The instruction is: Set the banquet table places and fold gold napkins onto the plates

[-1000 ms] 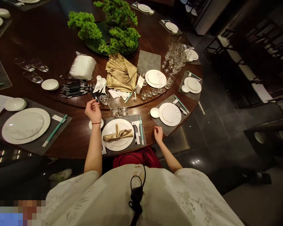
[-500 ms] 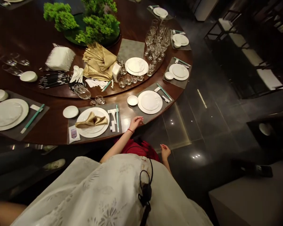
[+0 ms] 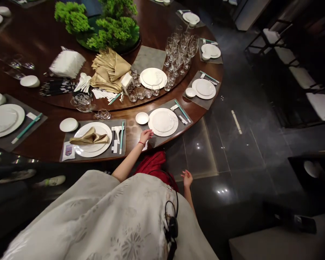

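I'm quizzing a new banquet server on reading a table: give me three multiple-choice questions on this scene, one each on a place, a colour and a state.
1. Where does the single folded gold napkin lie?
A) On the floor
B) On a white plate
C) In a wine glass

2. What colour is the string on the wrist of the left hand?
A) Teal
B) Gold
C) Red

3. What is the state of the right hand?
A) Off the table and empty
B) Gripping a wine glass
C) Resting on a plate

Answers:
1 B: the napkin sits on the plate's face.
2 C: the string shows red against the wrist.
3 A: that hand is beyond the table edge, holding nothing.
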The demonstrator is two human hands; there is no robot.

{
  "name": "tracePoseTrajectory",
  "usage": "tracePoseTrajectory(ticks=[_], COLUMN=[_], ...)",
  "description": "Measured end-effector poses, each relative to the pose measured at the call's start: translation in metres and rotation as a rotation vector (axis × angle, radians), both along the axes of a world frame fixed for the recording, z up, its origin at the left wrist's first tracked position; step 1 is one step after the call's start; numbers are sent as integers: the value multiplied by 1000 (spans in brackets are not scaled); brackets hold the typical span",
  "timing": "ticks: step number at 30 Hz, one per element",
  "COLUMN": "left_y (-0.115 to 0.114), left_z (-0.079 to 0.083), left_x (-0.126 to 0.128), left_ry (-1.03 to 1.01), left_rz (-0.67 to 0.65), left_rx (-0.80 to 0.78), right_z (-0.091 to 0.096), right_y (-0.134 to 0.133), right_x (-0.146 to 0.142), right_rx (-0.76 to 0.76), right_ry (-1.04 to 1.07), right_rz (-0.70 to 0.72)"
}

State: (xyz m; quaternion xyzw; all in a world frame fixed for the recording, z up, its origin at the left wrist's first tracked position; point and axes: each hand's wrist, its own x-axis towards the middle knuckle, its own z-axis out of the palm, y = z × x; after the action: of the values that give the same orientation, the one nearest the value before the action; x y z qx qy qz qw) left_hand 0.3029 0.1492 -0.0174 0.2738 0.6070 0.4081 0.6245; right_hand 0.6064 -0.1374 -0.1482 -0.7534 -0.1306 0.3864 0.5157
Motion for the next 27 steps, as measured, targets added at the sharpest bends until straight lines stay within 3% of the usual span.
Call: tracePoseTrajectory(ticks=[9, 14, 16, 19, 23, 27], left_y=[145, 191, 192, 171, 115, 48], left_z=[-15, -11, -11, -15, -27, -45], left_x=[-30, -29, -24, -14, -2, 12], left_ry=[350, 375, 362, 323, 339, 401], left_rz=[297, 443, 463, 469, 553, 584], left_rx=[89, 154, 173, 209, 180, 53], right_z=[18, 30, 39, 55, 71, 75], right_y=[157, 235, 271, 333, 424, 512], right_x=[52, 87, 92, 87, 52, -8], right_rx=[6, 109, 136, 153, 193, 231], right_ry=[-77, -196, -244, -260, -203, -114], right_rz=[314, 418, 458, 574, 804, 981])
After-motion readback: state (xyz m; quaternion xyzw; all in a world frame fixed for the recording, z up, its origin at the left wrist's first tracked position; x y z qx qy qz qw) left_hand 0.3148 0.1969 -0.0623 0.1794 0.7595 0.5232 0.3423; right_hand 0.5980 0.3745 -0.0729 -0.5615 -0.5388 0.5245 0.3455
